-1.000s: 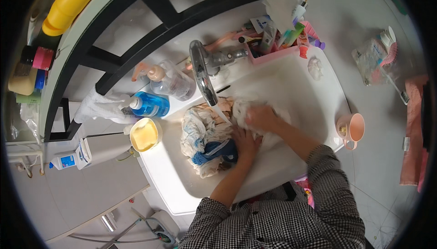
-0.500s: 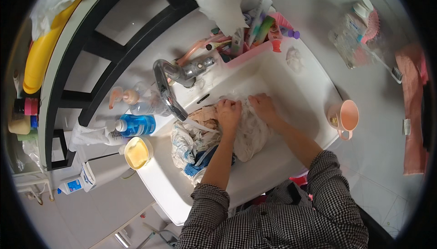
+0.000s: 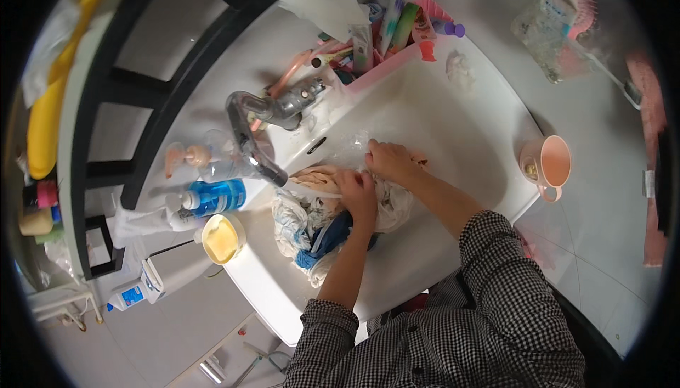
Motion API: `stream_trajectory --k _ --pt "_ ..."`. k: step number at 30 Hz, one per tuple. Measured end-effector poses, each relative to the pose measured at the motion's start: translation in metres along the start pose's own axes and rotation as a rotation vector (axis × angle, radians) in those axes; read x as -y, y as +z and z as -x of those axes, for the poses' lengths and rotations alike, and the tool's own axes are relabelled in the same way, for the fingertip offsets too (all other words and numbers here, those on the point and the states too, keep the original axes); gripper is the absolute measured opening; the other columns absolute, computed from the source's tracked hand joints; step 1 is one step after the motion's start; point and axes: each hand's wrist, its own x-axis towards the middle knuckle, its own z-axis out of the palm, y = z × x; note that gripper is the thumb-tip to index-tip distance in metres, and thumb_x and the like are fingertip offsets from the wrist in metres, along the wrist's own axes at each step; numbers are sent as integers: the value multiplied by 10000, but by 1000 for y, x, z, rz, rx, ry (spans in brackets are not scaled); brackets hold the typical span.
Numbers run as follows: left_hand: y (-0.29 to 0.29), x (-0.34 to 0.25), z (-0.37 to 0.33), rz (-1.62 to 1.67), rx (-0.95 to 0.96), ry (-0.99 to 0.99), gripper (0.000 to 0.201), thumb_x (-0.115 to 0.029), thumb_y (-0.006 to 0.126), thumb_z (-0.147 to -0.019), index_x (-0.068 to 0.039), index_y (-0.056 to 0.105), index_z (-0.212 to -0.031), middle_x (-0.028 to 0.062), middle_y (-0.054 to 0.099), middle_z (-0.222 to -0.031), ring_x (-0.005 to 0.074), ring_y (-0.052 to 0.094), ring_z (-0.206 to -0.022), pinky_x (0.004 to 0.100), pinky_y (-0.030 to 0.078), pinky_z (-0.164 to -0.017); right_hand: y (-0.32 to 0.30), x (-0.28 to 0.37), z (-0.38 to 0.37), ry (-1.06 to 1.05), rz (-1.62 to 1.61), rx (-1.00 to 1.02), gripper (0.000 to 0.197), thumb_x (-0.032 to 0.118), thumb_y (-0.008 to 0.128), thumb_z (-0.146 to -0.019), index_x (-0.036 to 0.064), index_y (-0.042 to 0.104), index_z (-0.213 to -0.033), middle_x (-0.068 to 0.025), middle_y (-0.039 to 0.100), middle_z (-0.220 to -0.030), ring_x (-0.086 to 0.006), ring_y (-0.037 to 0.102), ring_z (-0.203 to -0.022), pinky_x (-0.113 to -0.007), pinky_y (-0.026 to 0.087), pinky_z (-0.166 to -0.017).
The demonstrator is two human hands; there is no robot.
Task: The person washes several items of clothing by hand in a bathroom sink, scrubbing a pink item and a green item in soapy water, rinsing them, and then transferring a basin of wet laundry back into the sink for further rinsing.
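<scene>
A wet heap of laundry lies in the white sink point(image 3: 460, 175). White cloth point(image 3: 394, 207) bunches under both my hands, with beige cloth point(image 3: 315, 177) and a dark blue piece point(image 3: 333, 235) to its left. My left hand point(image 3: 360, 195) is closed on the white cloth. Just beyond it and to the right, my right hand point(image 3: 393, 160) is bent into a grip on the same cloth; its fingertips are partly hidden. From the chrome faucet point(image 3: 258, 140), a thin stream of water falls onto the laundry beside my left hand.
At the sink's left stand a blue liquid bottle point(image 3: 219, 197), a clear pump bottle point(image 3: 212, 161) and a bowl of yellowish soap point(image 3: 223, 238). A pink caddy point(image 3: 386, 69) of tubes sits on the back rim, a peach mug point(image 3: 552, 161) on the right rim. Black shelving point(image 3: 127, 87) rises left.
My right hand has moved left, closer to my left hand, and is now curled tighter. My left hand has shifted slightly toward me. The whole view has tilted a little.
</scene>
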Motion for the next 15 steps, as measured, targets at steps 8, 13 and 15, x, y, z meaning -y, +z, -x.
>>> stream_trajectory --k 8,13,15 --pt "3 15 53 -199 -133 550 206 -203 519 -787 -7 498 -845 196 508 -885 363 513 -810 401 408 -703 -31 -14 70 -798 275 -292 210 236 487 -748 61 579 -820 -125 591 -802 -269 565 -794 -415 439 -654" --pt "14 17 -34 -445 199 -57 221 -214 492 -781 -8 506 -859 216 501 -876 390 515 -770 459 408 -644 9 -12 -17 -21 190 38 186 214 507 -720 45 571 -765 -119 578 -678 -299 553 -667 -431 437 -612" --pt "7 29 -47 -212 344 -26 216 -233 484 -781 -17 496 -770 190 501 -761 385 495 -672 464 396 -612 5 -5 -3 -87 180 -65 184 228 511 -722 54 566 -751 -117 578 -692 -295 554 -678 -424 435 -621"
